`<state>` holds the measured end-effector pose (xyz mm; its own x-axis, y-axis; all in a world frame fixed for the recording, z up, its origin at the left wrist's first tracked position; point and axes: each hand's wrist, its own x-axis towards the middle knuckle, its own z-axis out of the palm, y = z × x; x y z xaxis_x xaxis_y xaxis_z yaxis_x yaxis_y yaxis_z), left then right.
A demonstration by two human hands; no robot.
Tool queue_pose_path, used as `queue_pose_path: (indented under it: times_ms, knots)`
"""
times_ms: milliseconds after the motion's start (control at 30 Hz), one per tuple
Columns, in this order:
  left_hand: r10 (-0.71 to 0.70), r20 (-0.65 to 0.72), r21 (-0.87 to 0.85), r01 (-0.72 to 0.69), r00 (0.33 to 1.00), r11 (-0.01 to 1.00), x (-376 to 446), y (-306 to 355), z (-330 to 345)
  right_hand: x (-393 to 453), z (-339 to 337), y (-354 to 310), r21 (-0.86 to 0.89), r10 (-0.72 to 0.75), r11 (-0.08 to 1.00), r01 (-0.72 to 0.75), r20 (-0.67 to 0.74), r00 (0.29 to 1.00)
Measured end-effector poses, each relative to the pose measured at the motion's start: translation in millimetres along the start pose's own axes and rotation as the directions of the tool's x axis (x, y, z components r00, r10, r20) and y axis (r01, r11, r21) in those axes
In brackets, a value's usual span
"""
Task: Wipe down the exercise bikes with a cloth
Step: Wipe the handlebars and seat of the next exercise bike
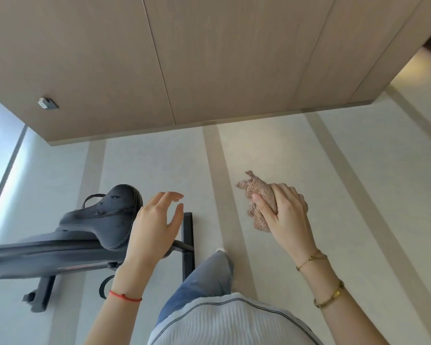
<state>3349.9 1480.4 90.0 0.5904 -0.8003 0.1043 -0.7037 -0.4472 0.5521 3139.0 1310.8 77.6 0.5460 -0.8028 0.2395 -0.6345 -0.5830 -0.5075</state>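
The exercise bike (60,247) is only partly in view: its front end runs off the left edge of the picture, and the left hand (154,227) covers the back of its frame, so the handlebars and pedals cannot be seen. Its dark saddle (105,215) shows worn patches, with the broad rear end toward the wall and the narrow nose toward the lower right. The bike's long axis runs left to right across the pale floor (271,150), and a black foot bar (187,245) lies crosswise at its rear end. The left hand hangs in front of the saddle with fingers spread and relaxed, holding nothing; whether it touches the bike cannot be told. The right hand (284,210) is raised well apart from the bike, fingers and thumb curled round a bunched brown cloth (258,197), whose loose ends stick out above and below the fist. A wood-panelled wall (209,58) stands behind.
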Motion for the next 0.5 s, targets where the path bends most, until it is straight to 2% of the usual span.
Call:
queue_pose_path:
  times_ms: [200, 500]
  knots:
    - [-0.012, -0.023, -0.013, 0.012, 1.0, 1.0, 84, -3, 24, 90, 27, 21, 0.0, -0.033, 0.999, 0.033, 0.018, 0.999]
    - [-0.128, -0.128, -0.027, 0.126, 0.983, 0.992, 247, -26, 11, 295, 75, 4, 0.046, -0.189, 0.981, 0.187, 0.054, 0.98]
